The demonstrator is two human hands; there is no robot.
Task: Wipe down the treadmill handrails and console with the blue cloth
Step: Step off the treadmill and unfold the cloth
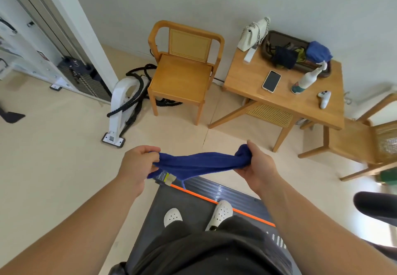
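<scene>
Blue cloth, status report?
Left hand and right hand each grip one end. Blue fabric cloth stretched between them, above dark treadmill deck. Nothing obstructing.

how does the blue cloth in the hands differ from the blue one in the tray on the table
The blue cloth is stretched out long between the left hand and right hand, with a label showing at its left end. The blue bundle sits bunched in a heap in the dark tray, untouched, and looks a lighter blue. Both are soft blue fabric.
</scene>
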